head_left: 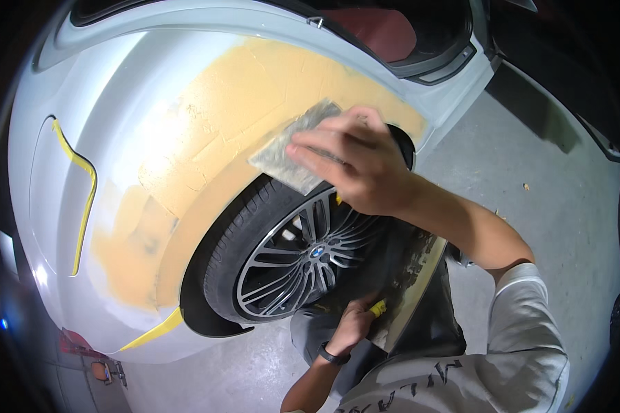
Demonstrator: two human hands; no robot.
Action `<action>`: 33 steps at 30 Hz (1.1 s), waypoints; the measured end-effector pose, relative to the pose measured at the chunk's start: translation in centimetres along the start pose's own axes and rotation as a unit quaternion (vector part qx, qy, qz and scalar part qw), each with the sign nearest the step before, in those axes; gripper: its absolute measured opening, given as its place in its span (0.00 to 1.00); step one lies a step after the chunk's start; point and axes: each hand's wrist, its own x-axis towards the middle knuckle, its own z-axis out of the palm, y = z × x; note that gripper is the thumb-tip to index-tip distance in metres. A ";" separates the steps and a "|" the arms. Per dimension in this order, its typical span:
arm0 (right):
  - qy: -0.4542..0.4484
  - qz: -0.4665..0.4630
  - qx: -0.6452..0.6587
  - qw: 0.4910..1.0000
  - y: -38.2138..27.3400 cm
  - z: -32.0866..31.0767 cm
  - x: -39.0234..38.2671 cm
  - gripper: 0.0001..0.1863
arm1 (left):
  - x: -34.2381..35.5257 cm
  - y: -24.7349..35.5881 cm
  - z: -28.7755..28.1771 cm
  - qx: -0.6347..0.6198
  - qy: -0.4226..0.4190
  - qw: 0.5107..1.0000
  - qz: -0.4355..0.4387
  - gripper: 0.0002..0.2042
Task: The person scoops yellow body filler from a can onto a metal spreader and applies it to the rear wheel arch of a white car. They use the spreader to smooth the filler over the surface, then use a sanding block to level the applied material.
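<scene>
My right hand (368, 168) grips a flat grey spreader blade (282, 160), smeared and slightly blurred. The blade lies at the wheel arch lip, its upper edge over the tan filler (238, 103) on the white car panel (127, 76). Whether the blade presses on the panel I cannot tell. Lower down, beside the tyre, my left hand (351, 325) is closed round something with a yellow end (377, 308). Next to that hand slants a dark board (410, 282) with tan smears along its edge; how the two join is hidden.
The wheel (317, 252) with its black tyre (229, 265) sits just below the arch. Yellow tape (86, 199) edges the fuel flap, and more yellow tape (155, 330) lines the bumper seam. An open car door (558, 62) stands at the upper right over the grey floor (523, 186).
</scene>
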 end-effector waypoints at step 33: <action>-0.017 0.030 -0.024 0.999 0.5 -1.2 -5.0 0.20 | -0.7 1.2 0.1 -0.039 0.010 0.997 0.065 0.26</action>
